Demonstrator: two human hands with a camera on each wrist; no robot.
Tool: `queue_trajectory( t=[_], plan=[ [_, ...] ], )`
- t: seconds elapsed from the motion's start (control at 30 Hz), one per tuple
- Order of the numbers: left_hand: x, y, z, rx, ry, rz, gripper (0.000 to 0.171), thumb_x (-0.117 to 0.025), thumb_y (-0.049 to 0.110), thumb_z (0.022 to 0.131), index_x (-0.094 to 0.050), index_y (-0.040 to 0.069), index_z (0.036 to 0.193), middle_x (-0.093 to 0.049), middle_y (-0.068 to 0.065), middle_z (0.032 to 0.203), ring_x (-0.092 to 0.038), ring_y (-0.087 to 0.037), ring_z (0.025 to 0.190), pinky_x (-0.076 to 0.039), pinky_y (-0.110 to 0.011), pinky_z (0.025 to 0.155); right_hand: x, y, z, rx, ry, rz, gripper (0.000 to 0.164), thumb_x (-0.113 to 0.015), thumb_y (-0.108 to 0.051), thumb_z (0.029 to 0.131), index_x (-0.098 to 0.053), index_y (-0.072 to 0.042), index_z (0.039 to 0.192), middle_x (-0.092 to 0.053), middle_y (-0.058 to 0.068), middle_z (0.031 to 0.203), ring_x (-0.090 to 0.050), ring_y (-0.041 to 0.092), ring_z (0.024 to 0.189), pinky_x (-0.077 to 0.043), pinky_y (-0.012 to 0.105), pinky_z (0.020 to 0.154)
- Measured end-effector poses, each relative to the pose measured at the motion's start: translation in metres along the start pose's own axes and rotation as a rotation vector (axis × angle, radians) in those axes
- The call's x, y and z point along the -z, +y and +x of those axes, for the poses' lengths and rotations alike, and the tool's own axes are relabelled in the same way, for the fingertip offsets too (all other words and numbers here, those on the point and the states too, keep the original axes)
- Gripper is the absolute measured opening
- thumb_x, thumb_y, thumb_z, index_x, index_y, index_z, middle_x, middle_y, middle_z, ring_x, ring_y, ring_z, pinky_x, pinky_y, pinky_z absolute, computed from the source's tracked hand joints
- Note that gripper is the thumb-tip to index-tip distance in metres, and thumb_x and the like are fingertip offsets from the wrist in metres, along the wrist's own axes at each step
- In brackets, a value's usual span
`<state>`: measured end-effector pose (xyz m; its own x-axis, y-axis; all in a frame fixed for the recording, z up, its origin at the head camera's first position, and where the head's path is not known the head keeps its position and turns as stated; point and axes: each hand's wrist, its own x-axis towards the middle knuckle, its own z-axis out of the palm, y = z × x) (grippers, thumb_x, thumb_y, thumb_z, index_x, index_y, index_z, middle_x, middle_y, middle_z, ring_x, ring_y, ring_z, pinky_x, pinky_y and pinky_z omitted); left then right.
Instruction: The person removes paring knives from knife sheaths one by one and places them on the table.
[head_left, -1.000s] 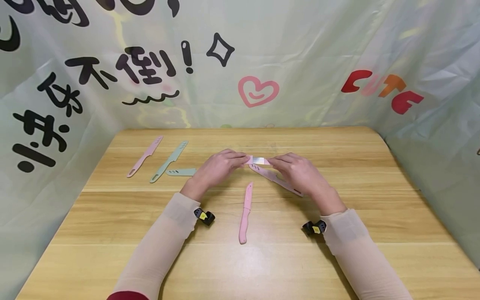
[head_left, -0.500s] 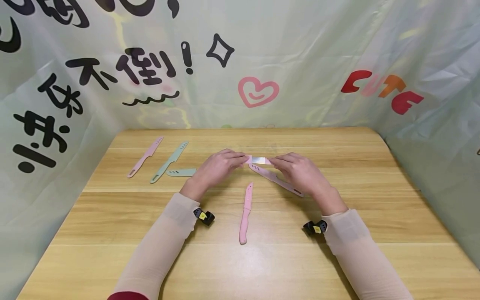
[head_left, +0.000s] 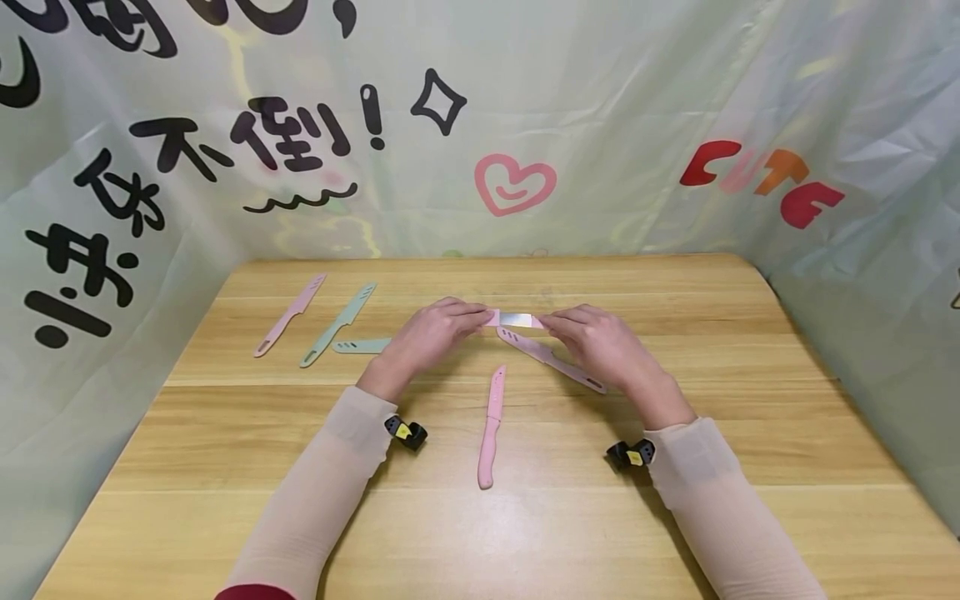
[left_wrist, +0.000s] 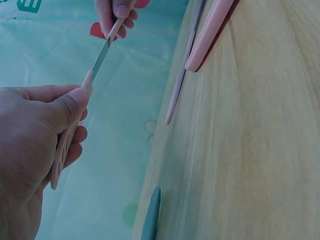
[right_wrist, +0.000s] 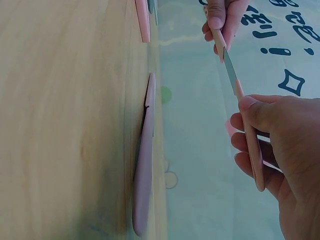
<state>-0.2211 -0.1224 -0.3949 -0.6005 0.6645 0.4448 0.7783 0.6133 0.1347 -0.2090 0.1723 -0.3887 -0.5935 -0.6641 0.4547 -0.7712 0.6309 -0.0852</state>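
My left hand (head_left: 442,329) pinches a pink slotted knife sheath (left_wrist: 67,142) between thumb and fingers. Opposite it, my right hand (head_left: 596,346) grips the pink handle (right_wrist: 253,150) of a small knife. A short stretch of bare metal blade (head_left: 516,320) shows between the hands; the tip is hidden inside the sheath. Both wrist views show knife and sheath in one line, held above the table. Below the right hand lies a pale pink knife (head_left: 551,360) with a slotted end, partly covered by that hand. Nearer the front, another pink knife (head_left: 491,427) lies lengthwise.
On the wooden table (head_left: 637,533), left of the hands, lie a pink slotted knife (head_left: 290,315) and a green slotted knife (head_left: 339,323). A green slotted piece (head_left: 362,345) lies beside the left wrist, partly hidden. A printed curtain (head_left: 600,100) hangs behind the table.
The sheath and my left hand have shifted very slightly left, and a little more blade shows between the hands. My right hand stays almost in place; the knives on the table have not moved.
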Motion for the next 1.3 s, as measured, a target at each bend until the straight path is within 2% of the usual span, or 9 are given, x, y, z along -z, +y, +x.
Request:
queue_trajectory(
  t=[0.4, 0.7, 0.97, 1.3],
  plan=[
    [-0.0009, -0.002, -0.0012, 0.013, 0.0, -0.014, 0.037, -0.07, 0.011, 0.091, -0.067, 0.014, 0.128, -0.065, -0.001, 0.127, -0.06, -0.02, 0.114, -0.049, -0.033, 0.1, -0.0001, 0.0016, 0.0, 0.017, 0.014, 0.008, 0.038, -0.073, -0.004, 0.088, -0.069, -0.01, 0.125, -0.071, 0.008, 0.11, -0.067, 0.026, 0.096, -0.058, 0.042, 0.081],
    [-0.0006, -0.0024, -0.0003, -0.004, 0.016, 0.001, 0.036, -0.072, 0.011, 0.09, -0.068, 0.012, 0.126, -0.066, -0.005, 0.125, -0.062, -0.022, 0.113, -0.049, -0.034, 0.1, 0.0012, 0.0024, -0.0004, -0.005, 0.004, 0.023, 0.036, -0.072, -0.004, 0.088, -0.069, -0.009, 0.124, -0.071, 0.009, 0.11, -0.067, 0.027, 0.097, -0.057, 0.044, 0.082],
    [-0.002, -0.0055, -0.0002, -0.015, 0.039, -0.004, 0.035, -0.072, 0.009, 0.089, -0.069, 0.011, 0.124, -0.067, -0.006, 0.123, -0.063, -0.022, 0.111, -0.05, -0.033, 0.098, 0.002, 0.005, 0.0002, 0.014, 0.015, 0.037, 0.034, -0.071, -0.003, 0.089, -0.069, -0.007, 0.122, -0.071, 0.01, 0.108, -0.068, 0.028, 0.095, -0.057, 0.044, 0.081],
    [-0.0014, -0.0075, -0.0009, 0.011, 0.016, -0.004, 0.036, -0.071, 0.009, 0.091, -0.067, 0.011, 0.126, -0.066, -0.008, 0.125, -0.062, -0.023, 0.113, -0.049, -0.035, 0.1, 0.0028, 0.0075, -0.0012, -0.015, 0.007, 0.053, 0.031, -0.069, -0.004, 0.091, -0.069, -0.006, 0.122, -0.071, 0.011, 0.111, -0.067, 0.029, 0.098, -0.056, 0.046, 0.085]
  ],
)
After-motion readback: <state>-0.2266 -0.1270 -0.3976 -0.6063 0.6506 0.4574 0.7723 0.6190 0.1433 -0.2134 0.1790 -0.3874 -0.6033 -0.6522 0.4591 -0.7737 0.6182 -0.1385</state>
